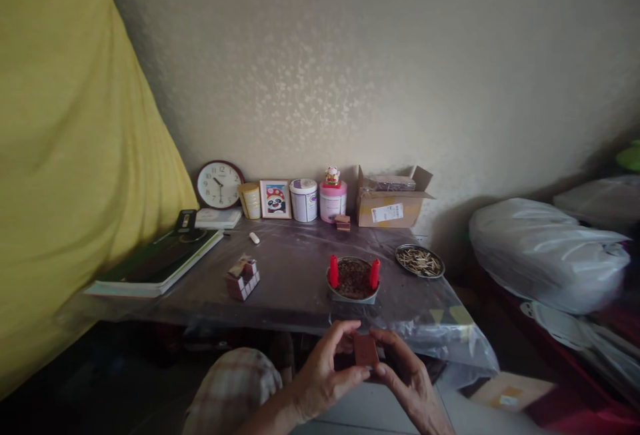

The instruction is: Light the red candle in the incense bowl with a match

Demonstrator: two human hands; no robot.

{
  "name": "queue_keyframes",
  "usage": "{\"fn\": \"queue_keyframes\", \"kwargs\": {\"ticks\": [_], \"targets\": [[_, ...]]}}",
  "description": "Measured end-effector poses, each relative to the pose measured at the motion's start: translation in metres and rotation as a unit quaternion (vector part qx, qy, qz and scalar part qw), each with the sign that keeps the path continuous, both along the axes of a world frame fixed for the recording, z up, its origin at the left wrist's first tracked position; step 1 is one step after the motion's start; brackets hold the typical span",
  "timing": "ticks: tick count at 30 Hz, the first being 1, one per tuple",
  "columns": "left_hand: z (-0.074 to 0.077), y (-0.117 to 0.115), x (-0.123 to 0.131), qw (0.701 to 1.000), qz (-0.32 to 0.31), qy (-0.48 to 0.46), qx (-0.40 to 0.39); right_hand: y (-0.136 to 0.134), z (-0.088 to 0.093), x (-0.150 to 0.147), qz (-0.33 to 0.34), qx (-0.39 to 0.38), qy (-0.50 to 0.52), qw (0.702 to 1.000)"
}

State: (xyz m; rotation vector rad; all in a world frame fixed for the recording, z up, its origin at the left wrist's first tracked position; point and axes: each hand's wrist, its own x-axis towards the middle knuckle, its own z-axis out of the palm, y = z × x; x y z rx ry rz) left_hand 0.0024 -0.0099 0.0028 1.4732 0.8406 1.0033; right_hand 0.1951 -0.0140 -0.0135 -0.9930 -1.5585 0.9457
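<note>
Just in front of the table's near edge, my left hand [334, 369] and my right hand [406, 375] hold a small reddish-brown matchbox [366, 351] between them. Fingers and thumbs of both hands press on its two sides, and its flat face is turned up. Beyond the hands, two red candles [334, 272] stand upright at opposite sides of a round bowl of dark grainy filling [354, 277]. To the right, a round dish [442, 273] carries many loose matchsticks [419, 262]. A cluster of small boxes [243, 277] sits to the left.
Plastic sheeting covers the table [295, 261]. Along the wall stand a clock [220, 185], a yellow cup [250, 201], a framed panda picture [275, 199], two tins [304, 200] and an open carton [393, 211]. A large book [155, 265] lies left; white bags [545, 251] are right.
</note>
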Motion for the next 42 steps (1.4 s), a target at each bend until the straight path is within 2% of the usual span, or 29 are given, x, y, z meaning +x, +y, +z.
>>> {"fn": "queue_keyframes", "kwargs": {"ticks": [5, 9, 13, 17, 21, 23, 25, 28, 30, 33, 35, 38, 42], "targets": [[-0.002, 0.005, 0.001, 0.998, 0.019, -0.055, -0.024, 0.003, -0.005, 0.005, 0.040, -0.084, 0.094, 0.991], [0.000, 0.011, 0.001, 0.989, 0.030, -0.133, -0.063, 0.013, -0.016, 0.012, -0.042, -0.157, 0.193, 0.968], [0.008, 0.012, 0.000, 0.981, 0.036, -0.166, -0.099, 0.025, -0.022, 0.011, -0.093, -0.191, 0.338, 0.917], [0.013, 0.010, -0.002, 0.978, 0.055, -0.166, -0.111, 0.027, -0.009, 0.006, -0.120, -0.168, 0.389, 0.898], [0.011, 0.010, -0.001, 0.976, 0.029, -0.180, -0.120, 0.020, 0.012, -0.001, -0.165, -0.148, 0.409, 0.885], [0.010, 0.010, 0.001, 0.975, 0.020, -0.184, -0.125, 0.014, 0.021, -0.006, -0.175, -0.132, 0.385, 0.896], [0.010, 0.009, 0.002, 0.974, 0.018, -0.187, -0.128, 0.006, 0.029, -0.012, -0.179, -0.099, 0.328, 0.922], [0.011, 0.007, 0.004, 0.973, 0.013, -0.192, -0.130, -0.003, 0.036, -0.023, -0.191, -0.016, 0.190, 0.963], [0.012, 0.006, 0.004, 0.971, 0.009, -0.201, -0.132, -0.007, 0.037, -0.029, -0.197, 0.064, 0.092, 0.974], [0.015, 0.006, 0.003, 0.962, 0.011, -0.229, -0.147, -0.012, 0.036, -0.037, -0.190, 0.186, -0.028, 0.964], [0.017, 0.006, 0.003, 0.956, 0.008, -0.246, -0.161, -0.013, 0.035, -0.040, -0.190, 0.232, -0.088, 0.950], [0.019, 0.006, 0.003, 0.950, 0.000, -0.261, -0.173, -0.014, 0.033, -0.041, -0.201, 0.271, -0.144, 0.930], [0.021, 0.007, 0.004, 0.940, 0.004, -0.285, -0.188, -0.010, 0.033, -0.041, -0.216, 0.305, -0.171, 0.912]]}}
